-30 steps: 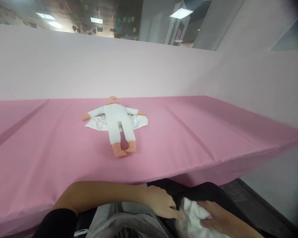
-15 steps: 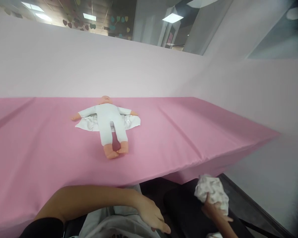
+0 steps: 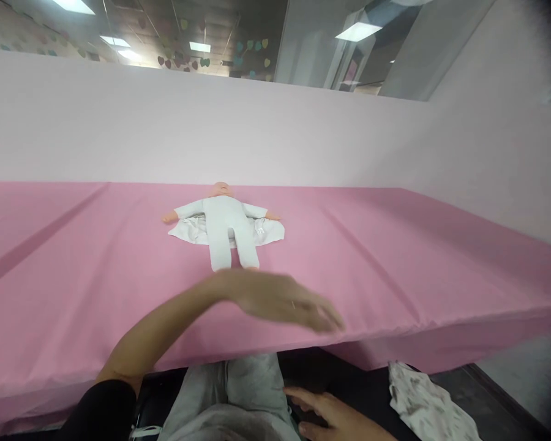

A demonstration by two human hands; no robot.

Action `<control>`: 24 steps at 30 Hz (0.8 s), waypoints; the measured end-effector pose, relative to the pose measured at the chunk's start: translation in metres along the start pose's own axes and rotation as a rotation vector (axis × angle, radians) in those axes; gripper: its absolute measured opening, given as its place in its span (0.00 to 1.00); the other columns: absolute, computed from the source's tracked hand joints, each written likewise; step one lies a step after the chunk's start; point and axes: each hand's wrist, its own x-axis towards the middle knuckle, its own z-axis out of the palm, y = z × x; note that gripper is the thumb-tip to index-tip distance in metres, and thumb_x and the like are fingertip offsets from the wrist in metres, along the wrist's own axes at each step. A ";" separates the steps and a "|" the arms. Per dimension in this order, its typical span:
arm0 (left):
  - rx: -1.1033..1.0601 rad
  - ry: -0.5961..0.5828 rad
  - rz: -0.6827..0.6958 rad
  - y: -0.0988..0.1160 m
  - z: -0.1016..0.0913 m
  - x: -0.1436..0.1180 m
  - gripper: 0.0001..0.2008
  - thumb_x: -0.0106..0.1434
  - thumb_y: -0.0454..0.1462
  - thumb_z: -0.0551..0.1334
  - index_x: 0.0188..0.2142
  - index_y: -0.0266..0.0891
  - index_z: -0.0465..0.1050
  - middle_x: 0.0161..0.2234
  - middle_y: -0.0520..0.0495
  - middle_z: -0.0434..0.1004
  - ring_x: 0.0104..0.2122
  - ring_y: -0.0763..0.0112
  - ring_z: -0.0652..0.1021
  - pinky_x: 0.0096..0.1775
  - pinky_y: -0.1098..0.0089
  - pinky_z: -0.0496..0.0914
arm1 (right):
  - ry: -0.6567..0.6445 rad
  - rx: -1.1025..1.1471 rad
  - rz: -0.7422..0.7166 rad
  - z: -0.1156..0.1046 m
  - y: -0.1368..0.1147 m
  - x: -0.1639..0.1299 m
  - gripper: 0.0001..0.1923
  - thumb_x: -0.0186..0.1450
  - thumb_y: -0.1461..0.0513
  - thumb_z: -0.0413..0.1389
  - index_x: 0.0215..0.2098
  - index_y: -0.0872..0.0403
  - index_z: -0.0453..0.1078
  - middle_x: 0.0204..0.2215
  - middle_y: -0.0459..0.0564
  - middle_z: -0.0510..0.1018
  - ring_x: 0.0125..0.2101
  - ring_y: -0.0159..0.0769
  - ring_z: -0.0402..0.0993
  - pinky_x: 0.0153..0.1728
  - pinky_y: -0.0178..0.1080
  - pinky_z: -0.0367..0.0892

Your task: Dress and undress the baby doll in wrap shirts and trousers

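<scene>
**A:** Head view, first item?

**B:** I log the left hand [image 3: 282, 301]: raised over the near part of the pink table cover [image 3: 73, 282], palm down, fingers spread and loose, gripping nothing. It is motion-blurred. It hangs just in front of the doll [image 3: 224, 223] and hides the doll's feet, so I judge the doll to be the thing nearest to it; I cannot tell whether fingers and feet touch.

**A:** The doll itself?

**B:** Soft-bodied, lying on its back, head toward the far wall, arms out flat to either side. It wears a white one-piece suit, smooth and matte; hands and head are peach-toned. Under it lies a white cloth [image 3: 270, 233], opened out flat with wings showing left and right of the torso. I judge it is spread that way so that it sits ready beneath the body.

**A:** Second hand?

**B:** Right hand [image 3: 335, 416]: low at the near edge, below the table edge, over the dark lap, fingers extended, empty. The two hands are well apart.

**A:** Anything beside it?

**B:** A crumpled white garment [image 3: 422, 404] with a faint small print, limp and wrinkled, lying to the right of that hand, not touching it. It lies in a loose heap, unfolded.

**A:** Surroundings?

**B:** The cover is thin, slightly glossy, with long fold creases. A plain pale partition [image 3: 211, 128] stands behind it.
</scene>
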 end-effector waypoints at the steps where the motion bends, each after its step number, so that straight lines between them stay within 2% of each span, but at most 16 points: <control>1: 0.013 0.149 -0.074 -0.002 -0.017 -0.011 0.19 0.67 0.45 0.49 0.50 0.43 0.72 0.47 0.51 0.76 0.49 0.66 0.74 0.50 0.69 0.64 | -0.052 0.018 -0.043 -0.016 -0.019 -0.006 0.29 0.62 0.52 0.54 0.61 0.45 0.63 0.50 0.52 0.75 0.51 0.43 0.71 0.54 0.43 0.64; 3: 0.093 0.440 -0.184 -0.021 -0.045 -0.028 0.21 0.69 0.46 0.47 0.54 0.43 0.68 0.48 0.51 0.76 0.49 0.67 0.73 0.50 0.70 0.64 | -0.141 0.024 -0.148 -0.049 -0.058 -0.013 0.29 0.64 0.52 0.53 0.63 0.46 0.61 0.54 0.52 0.72 0.55 0.42 0.67 0.56 0.44 0.61; 4: 0.176 0.588 -0.282 -0.037 -0.057 -0.034 0.23 0.69 0.47 0.45 0.55 0.43 0.68 0.50 0.50 0.74 0.50 0.66 0.73 0.50 0.69 0.64 | -0.161 0.012 -0.195 -0.065 -0.077 -0.013 0.29 0.64 0.52 0.53 0.62 0.47 0.61 0.53 0.52 0.73 0.54 0.41 0.68 0.55 0.43 0.62; 6: 0.387 0.801 -0.549 -0.076 -0.077 -0.043 0.25 0.69 0.49 0.43 0.54 0.41 0.68 0.51 0.45 0.74 0.49 0.62 0.73 0.50 0.66 0.64 | -0.185 -0.010 -0.283 -0.094 -0.110 -0.003 0.27 0.65 0.53 0.53 0.62 0.49 0.62 0.53 0.52 0.73 0.52 0.41 0.70 0.54 0.43 0.64; 8: 0.542 0.892 -0.944 -0.118 -0.093 -0.052 0.25 0.68 0.47 0.46 0.51 0.33 0.70 0.47 0.36 0.75 0.47 0.55 0.74 0.49 0.61 0.65 | -0.173 -0.042 -0.353 -0.117 -0.135 0.021 0.26 0.65 0.53 0.53 0.60 0.50 0.64 0.51 0.52 0.74 0.51 0.40 0.70 0.54 0.43 0.64; 9: 0.550 0.881 -1.094 -0.138 -0.099 -0.057 0.25 0.67 0.47 0.47 0.49 0.31 0.71 0.46 0.33 0.75 0.47 0.53 0.74 0.48 0.60 0.65 | -0.172 -0.056 -0.373 -0.127 -0.145 0.038 0.25 0.65 0.54 0.52 0.60 0.49 0.64 0.50 0.51 0.75 0.50 0.40 0.71 0.52 0.42 0.65; 10: 0.524 0.839 -1.165 -0.157 -0.104 -0.061 0.25 0.67 0.47 0.47 0.47 0.30 0.72 0.45 0.32 0.76 0.47 0.53 0.74 0.47 0.61 0.65 | -0.158 -0.065 -0.401 -0.137 -0.153 0.058 0.24 0.66 0.54 0.52 0.59 0.49 0.65 0.49 0.50 0.75 0.49 0.39 0.72 0.51 0.42 0.66; 12: 0.452 0.783 -1.157 -0.186 -0.109 -0.069 0.23 0.66 0.47 0.48 0.46 0.33 0.72 0.47 0.35 0.76 0.47 0.56 0.75 0.45 0.65 0.65 | -0.051 -0.062 -0.447 -0.154 -0.164 0.104 0.22 0.66 0.55 0.52 0.57 0.49 0.67 0.47 0.49 0.76 0.47 0.39 0.72 0.49 0.41 0.67; 15: 0.395 0.819 -1.125 -0.211 -0.109 -0.076 0.24 0.66 0.48 0.47 0.46 0.35 0.72 0.49 0.37 0.76 0.46 0.59 0.75 0.42 0.68 0.66 | 0.297 0.049 -0.483 -0.176 -0.170 0.178 0.20 0.66 0.56 0.51 0.54 0.51 0.69 0.48 0.50 0.75 0.50 0.39 0.69 0.52 0.41 0.63; 17: 0.372 0.848 -1.107 -0.218 -0.108 -0.075 0.24 0.66 0.49 0.46 0.46 0.34 0.72 0.48 0.37 0.76 0.44 0.59 0.76 0.41 0.67 0.66 | 0.516 0.159 -0.409 -0.188 -0.168 0.223 0.19 0.65 0.59 0.50 0.53 0.54 0.69 0.52 0.52 0.73 0.53 0.39 0.66 0.55 0.41 0.60; 19: 0.343 0.863 -1.045 -0.220 -0.105 -0.070 0.25 0.66 0.49 0.45 0.45 0.34 0.72 0.46 0.37 0.77 0.43 0.58 0.76 0.42 0.67 0.67 | 0.680 0.215 -0.253 -0.196 -0.163 0.259 0.20 0.63 0.61 0.52 0.52 0.57 0.68 0.55 0.55 0.70 0.54 0.41 0.65 0.56 0.42 0.58; 21: 0.313 0.910 -0.960 -0.220 -0.102 -0.061 0.28 0.67 0.50 0.43 0.44 0.32 0.72 0.45 0.36 0.77 0.43 0.58 0.76 0.43 0.66 0.66 | 0.731 0.320 -0.140 -0.200 -0.155 0.283 0.22 0.63 0.59 0.53 0.53 0.60 0.65 0.56 0.57 0.68 0.53 0.42 0.65 0.55 0.42 0.59; 24: 0.241 1.000 -0.856 -0.221 -0.096 -0.040 0.33 0.67 0.53 0.40 0.43 0.28 0.72 0.47 0.31 0.75 0.47 0.55 0.75 0.46 0.64 0.65 | 0.575 0.618 -0.126 -0.199 -0.142 0.300 0.25 0.66 0.53 0.50 0.53 0.64 0.64 0.53 0.61 0.71 0.47 0.40 0.71 0.49 0.40 0.65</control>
